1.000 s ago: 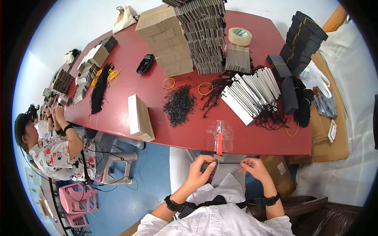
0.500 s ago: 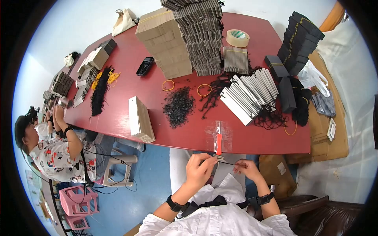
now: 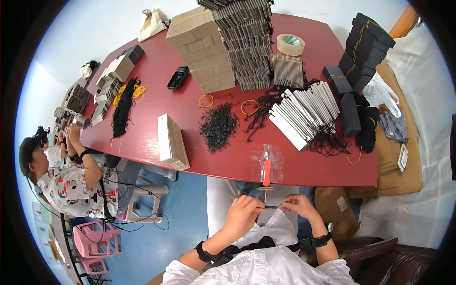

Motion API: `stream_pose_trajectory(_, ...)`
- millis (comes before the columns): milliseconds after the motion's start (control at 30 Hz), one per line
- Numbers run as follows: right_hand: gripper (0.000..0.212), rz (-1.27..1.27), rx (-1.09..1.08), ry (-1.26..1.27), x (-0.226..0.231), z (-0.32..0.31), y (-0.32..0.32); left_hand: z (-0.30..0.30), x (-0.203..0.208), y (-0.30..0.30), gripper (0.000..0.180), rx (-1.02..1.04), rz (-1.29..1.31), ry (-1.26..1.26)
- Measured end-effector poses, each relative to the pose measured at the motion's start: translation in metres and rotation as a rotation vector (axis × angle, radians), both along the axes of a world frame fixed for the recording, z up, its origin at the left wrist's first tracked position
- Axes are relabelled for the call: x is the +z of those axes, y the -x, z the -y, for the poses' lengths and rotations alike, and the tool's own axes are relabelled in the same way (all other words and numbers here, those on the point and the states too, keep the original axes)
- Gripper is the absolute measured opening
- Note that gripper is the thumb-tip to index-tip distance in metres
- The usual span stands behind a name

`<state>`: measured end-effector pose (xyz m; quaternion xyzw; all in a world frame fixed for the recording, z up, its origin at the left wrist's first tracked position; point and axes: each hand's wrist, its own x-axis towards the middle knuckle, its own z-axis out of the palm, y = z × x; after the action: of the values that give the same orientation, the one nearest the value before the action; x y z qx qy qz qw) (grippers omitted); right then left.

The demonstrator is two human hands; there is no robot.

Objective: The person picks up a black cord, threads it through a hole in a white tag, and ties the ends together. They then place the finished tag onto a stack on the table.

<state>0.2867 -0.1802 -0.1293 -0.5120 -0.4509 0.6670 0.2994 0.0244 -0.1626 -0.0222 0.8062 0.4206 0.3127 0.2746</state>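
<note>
Just off the near table edge, both of my hands are raised in front of my lap. My left hand (image 3: 246, 211) is closed in a pinch on one end of a short dark cord (image 3: 272, 207). The fingertips of my right hand (image 3: 297, 206) pinch the other end, and the cord runs between the two hands. Ahead of them a tool with an orange-red handle (image 3: 266, 174) is fixed to the table edge under clear tape (image 3: 277, 164). Its thin metal shaft points toward me, with a small pale crosspiece (image 3: 266, 188) on it. The finer details at my fingertips are too small to make out.
On the red table (image 3: 228, 171) lie a heap of small black pieces (image 3: 218, 127), a stack of pale cards (image 3: 172, 142), corded white cards (image 3: 304, 114) and tall card stacks (image 3: 242, 47). A tape roll (image 3: 290, 44) lies behind. Another person (image 3: 71, 175) sits at left.
My left hand has come back slightly from the tool toward my lap. The gap between my hands is narrower, and the cord now runs a shorter way between them.
</note>
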Motion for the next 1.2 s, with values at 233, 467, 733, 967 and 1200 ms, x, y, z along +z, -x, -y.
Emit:
stream_pose_trajectory(233, 0.011, -0.001, -0.037, 0.006, -0.004, 0.002, -0.005, 0.002, -0.008, -0.009, 0.011, 0.130, 0.374, 0.368)
stream_pose_trajectory(467, 0.012, 0.021, -0.066, -0.001, 0.025, -0.001, -0.003, -0.001, -0.014, -0.004, 0.008, 0.052, 0.578, 0.572)
stream_pose_trajectory(733, 0.009, -0.206, -0.169, -0.128, 0.112, 0.002, 0.028, 0.005, 0.002, 0.004, 0.007, -0.036, 0.801, 0.937)
stream_pose_trajectory(967, 0.012, 0.221, -0.094, -0.758, 0.135, -0.001, 0.061, 0.011, 0.023, -0.005, 0.008, -0.124, 0.731, 0.761)
stream_pose_trajectory(1200, 0.041, -0.211, -0.038, -0.476, 0.127, 0.001, 0.057, -0.004, 0.044, -0.002, 0.016, -0.175, 0.377, 0.312)
